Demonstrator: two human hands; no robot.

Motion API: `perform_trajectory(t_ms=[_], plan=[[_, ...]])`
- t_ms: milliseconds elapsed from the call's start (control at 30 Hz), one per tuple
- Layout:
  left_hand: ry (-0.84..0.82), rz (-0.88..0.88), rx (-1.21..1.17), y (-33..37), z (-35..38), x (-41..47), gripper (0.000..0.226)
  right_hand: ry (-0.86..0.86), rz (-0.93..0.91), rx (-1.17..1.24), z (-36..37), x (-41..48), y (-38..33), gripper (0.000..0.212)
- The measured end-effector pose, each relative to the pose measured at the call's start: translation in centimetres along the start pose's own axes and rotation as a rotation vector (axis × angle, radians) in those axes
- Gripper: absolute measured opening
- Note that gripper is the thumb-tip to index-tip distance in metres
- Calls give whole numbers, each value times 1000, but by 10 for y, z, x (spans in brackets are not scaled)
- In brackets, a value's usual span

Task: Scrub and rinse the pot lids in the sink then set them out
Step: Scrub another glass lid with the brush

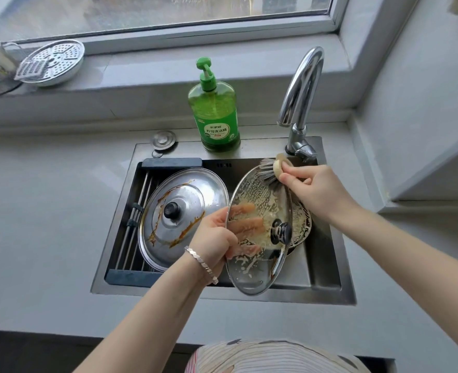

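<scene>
Mid-scrub: my left hand [211, 238] grips the soapy glass lid [257, 192] at its left rim, right hand [314, 188] pinches the dish brush [269, 170] on its far edge; next I judge a rinse under the faucet [300, 87].

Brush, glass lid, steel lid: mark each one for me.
brush [269, 170]: head view, on the grey bristles.
glass lid [260, 193]: head view, on the soapy glass above its knob.
steel lid [213, 193]: head view, on the dome right of its knob.
</scene>
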State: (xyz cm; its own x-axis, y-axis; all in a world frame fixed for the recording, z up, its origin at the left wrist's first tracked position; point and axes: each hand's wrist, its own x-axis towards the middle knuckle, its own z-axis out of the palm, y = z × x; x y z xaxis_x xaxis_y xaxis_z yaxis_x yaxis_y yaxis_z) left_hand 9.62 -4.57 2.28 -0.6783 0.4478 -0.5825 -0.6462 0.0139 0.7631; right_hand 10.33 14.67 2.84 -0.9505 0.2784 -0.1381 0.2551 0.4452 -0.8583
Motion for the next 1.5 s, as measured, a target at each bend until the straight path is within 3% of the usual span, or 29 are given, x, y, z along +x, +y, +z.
perform_trajectory(t_ms=[133,200,400,567,700,867,1000,1067,1167,1300,1367,1467,1500], plan=[[32,36,-106,2,-1,4,74,-150,-148,77,30,-40,-13,40],[52,50,-146,3,-4,5,63,-190,-192,69,39,-57,-12,40],[107,68,-267,-1,-7,11,23,-38,-37,-18,27,-27,0,38],[232,90,-284,-3,-9,22,39,-217,-234,-25,49,-71,-4,37],[286,129,-307,-1,-2,21,37,-82,-43,-6,39,-36,3,37],[327,137,-317,6,-5,21,38,-218,-338,-124,59,-77,-2,41],[352,156,-320,11,-5,18,40,-85,-154,7,42,-47,18,38],[378,195,-308,13,-4,18,40,-69,-253,-67,50,-56,15,39],[413,235,-344,16,-8,22,40,-206,-407,-169,58,-80,14,43],[433,230,-400,19,-15,22,43,-47,-98,-5,38,-37,37,37],[444,240,-386,20,-17,22,44,-74,-179,-57,42,-46,36,39],[473,227,-397,20,-22,23,46,-246,-384,-176,54,-79,30,44],[484,224,-405,19,-24,23,46,-254,-343,-163,51,-75,29,39]])
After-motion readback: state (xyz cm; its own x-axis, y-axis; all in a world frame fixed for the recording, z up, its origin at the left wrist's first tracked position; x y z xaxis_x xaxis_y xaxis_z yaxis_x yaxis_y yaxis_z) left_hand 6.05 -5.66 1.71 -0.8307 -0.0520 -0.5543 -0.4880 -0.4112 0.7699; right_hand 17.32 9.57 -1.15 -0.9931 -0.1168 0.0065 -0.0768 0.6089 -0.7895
